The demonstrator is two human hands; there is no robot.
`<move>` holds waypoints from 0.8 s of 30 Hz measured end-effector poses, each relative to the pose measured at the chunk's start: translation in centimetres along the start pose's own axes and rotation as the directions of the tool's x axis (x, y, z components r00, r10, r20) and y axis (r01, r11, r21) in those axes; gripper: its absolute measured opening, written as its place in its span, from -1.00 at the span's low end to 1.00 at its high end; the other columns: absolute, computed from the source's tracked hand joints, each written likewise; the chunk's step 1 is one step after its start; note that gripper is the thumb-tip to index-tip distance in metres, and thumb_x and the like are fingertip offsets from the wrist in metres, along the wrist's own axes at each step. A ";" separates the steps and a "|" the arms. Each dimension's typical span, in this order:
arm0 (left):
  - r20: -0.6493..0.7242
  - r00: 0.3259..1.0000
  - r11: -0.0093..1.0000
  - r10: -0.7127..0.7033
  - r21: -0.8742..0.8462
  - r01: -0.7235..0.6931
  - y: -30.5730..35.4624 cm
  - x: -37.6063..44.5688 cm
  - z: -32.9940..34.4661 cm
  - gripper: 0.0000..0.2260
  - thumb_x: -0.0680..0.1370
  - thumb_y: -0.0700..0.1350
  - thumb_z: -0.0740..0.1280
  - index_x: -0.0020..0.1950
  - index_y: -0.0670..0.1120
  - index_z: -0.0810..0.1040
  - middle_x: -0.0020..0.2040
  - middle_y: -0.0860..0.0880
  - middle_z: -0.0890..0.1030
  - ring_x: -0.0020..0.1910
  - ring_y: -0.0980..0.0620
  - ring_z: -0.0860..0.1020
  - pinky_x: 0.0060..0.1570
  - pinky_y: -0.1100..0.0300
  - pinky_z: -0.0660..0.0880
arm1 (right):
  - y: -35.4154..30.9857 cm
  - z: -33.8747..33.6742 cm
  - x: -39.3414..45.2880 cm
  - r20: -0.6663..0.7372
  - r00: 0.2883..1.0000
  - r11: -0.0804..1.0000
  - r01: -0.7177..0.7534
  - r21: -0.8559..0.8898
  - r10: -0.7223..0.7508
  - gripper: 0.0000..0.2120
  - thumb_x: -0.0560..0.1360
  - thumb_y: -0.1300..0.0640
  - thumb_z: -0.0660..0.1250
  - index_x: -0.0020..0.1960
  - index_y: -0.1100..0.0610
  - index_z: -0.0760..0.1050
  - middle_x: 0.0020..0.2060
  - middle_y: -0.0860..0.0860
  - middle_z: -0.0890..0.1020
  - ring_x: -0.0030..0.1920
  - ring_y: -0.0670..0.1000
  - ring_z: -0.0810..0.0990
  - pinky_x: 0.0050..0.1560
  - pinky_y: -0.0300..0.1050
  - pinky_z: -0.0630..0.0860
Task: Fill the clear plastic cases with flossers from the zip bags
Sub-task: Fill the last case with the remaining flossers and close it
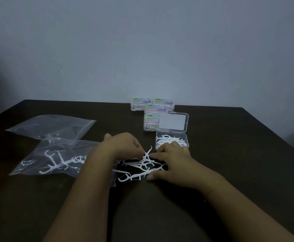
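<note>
Head view
Desk (247, 172): dark top, its far edge against a pale wall.
Loose flossers (139, 165): white heap near the middle of the desk, between both hands.
Left hand (125, 145): fingers curled, pinching a flosser at the top of the heap.
Right hand (173, 162): fingers spread and fairly straight, resting on the heap's right side; thumb tip touching the desk.
Open case (171, 139): clear, partly filled with flossers, just beyond the right hand; its lid (172, 122) lies flat behind it.
Closed cases (151, 109): four labelled ones clustered toward the far edge.
Near zip bag (55, 159): toward the left edge, flossers inside.
Far zip bag (52, 126): behind it, looks nearly empty.
</note>
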State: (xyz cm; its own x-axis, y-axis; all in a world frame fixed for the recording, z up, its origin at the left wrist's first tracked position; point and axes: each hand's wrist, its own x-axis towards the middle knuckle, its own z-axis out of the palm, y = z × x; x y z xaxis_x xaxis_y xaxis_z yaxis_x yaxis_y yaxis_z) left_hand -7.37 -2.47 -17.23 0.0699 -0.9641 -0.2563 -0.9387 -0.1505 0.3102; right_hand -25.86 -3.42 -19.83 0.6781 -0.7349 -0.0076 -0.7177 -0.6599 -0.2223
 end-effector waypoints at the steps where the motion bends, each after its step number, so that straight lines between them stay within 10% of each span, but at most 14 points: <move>1: 0.019 1.000 1.000 0.017 -0.024 -0.016 0.0 -0.2 -0.1 -0.84 0.51 0.10 0.31 0.00 0.18 0.67 0.07 0.24 0.60 0.15 0.14 0.45 0.30 -0.06 0.04 | -0.1 0.0 0.0 -0.015 1.000 1.000 0.001 -0.004 -0.001 -0.39 0.43 -0.35 0.22 0.42 -0.16 0.29 0.21 -0.12 0.35 0.28 -0.07 0.20 0.34 -0.05 0.11; 8: 0.093 0.995 0.999 0.037 -0.011 -0.036 0.2 -0.4 0.0 -0.68 0.23 0.28 0.51 -0.08 0.24 0.62 -0.16 0.35 0.57 0.15 0.11 0.44 0.12 0.06 0.13 | 0.4 -0.8 0.2 -0.106 0.994 0.996 -0.036 -0.082 0.027 -0.72 0.58 -0.11 0.18 0.22 -0.12 0.52 0.15 -0.11 0.50 0.24 -0.03 0.30 0.24 -0.05 0.19; 17: 0.049 0.996 0.997 0.077 0.026 -0.078 0.8 -0.4 0.1 -0.88 0.40 0.10 0.49 -0.13 0.17 0.60 -0.21 0.22 0.63 -0.04 0.26 0.47 0.11 0.07 0.13 | 0.6 -1.4 -0.5 -0.135 0.989 0.996 -0.069 -0.056 0.061 -0.84 0.52 -0.04 0.22 0.03 -0.06 0.53 -0.01 -0.10 0.54 0.13 -0.03 0.39 0.22 -0.05 0.28; 24: 0.026 0.995 0.996 0.094 0.006 -0.095 0.4 -0.2 0.2 -0.90 0.43 0.04 0.45 -0.08 0.18 0.59 -0.22 0.24 0.61 -0.11 0.34 0.46 0.11 0.07 0.13 | 0.2 -0.5 -0.1 -0.073 0.994 0.986 -0.088 -0.140 0.078 -0.46 0.46 -0.37 0.15 0.34 -0.12 0.40 0.16 -0.05 0.46 0.25 0.00 0.31 0.28 -0.02 0.21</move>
State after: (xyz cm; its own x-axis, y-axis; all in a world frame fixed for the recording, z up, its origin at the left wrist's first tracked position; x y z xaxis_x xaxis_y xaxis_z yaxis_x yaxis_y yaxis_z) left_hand -7.89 -2.26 -17.25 -0.0279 -0.9679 -0.2496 -0.9430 -0.0574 0.3279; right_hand -26.15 -3.61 -19.42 0.6067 -0.7936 0.0461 -0.7894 -0.6083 -0.0826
